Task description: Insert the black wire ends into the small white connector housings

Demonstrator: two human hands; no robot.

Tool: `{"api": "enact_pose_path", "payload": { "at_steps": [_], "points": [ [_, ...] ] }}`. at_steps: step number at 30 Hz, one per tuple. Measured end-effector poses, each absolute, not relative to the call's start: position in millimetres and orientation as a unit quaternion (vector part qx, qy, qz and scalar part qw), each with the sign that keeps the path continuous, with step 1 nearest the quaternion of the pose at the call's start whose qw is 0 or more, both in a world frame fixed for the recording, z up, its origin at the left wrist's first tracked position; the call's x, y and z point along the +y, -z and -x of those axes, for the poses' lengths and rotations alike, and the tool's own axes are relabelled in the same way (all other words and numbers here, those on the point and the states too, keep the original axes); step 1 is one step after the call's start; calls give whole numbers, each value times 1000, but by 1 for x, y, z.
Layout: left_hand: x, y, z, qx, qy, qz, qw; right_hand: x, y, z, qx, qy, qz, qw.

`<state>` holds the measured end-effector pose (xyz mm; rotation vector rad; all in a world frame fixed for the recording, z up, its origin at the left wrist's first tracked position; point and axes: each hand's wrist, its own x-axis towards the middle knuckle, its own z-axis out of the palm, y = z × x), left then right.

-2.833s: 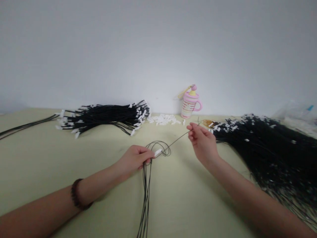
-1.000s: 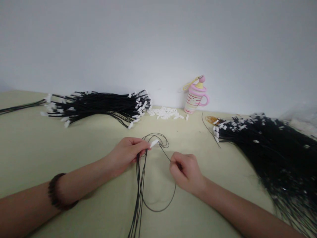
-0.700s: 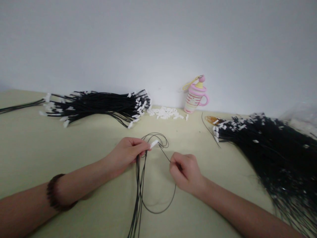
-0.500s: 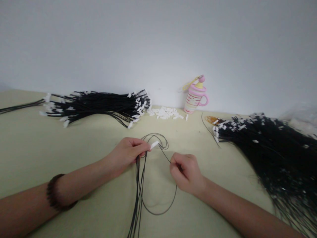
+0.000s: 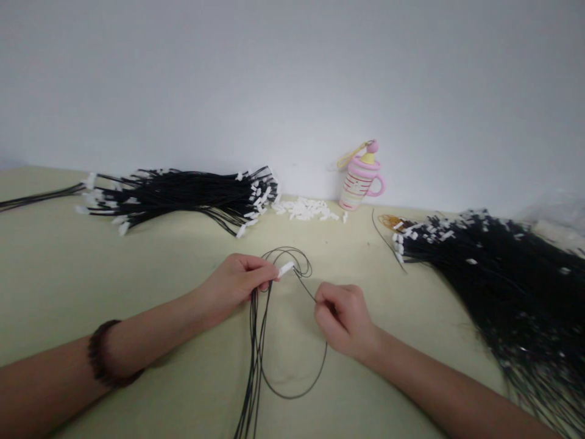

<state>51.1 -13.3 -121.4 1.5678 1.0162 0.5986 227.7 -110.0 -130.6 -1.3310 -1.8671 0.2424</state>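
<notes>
Between the thumb and fingers of my left hand (image 5: 244,275) is a small white connector (image 5: 286,268), its far end sticking out to the right. Several thin black wires (image 5: 252,366) hang down from below that hand to the bottom edge, and a few loop on the table just beyond it. My right hand (image 5: 342,317) is closed in a fist around one thin black wire (image 5: 305,286) that runs to the connector's right end. From under this fist the wire curves down in a wide loop (image 5: 292,397) back toward the hanging wires. The fingertips of my right hand are partly hidden.
A bundle of black wires with white ends (image 5: 178,192) lies at the back left. Loose white connectors (image 5: 305,209) are piled beside a pink-and-white cup (image 5: 359,183) near the wall. A large heap of black wires (image 5: 512,280) covers the right side, with orange rubber bands (image 5: 388,221) by it.
Almost nothing differs. My right hand has shifted very slightly to the right, with the wire still in it; the left hand keeps its hold on the connector.
</notes>
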Motion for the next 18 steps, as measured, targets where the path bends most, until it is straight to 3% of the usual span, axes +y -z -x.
{"api": "enact_pose_path", "payload": {
  "at_steps": [18],
  "points": [
    [-13, 123, -50, 418, -247, -692, 534, -110, 133, -230, -719, -88, 518, 455]
  ]
}}
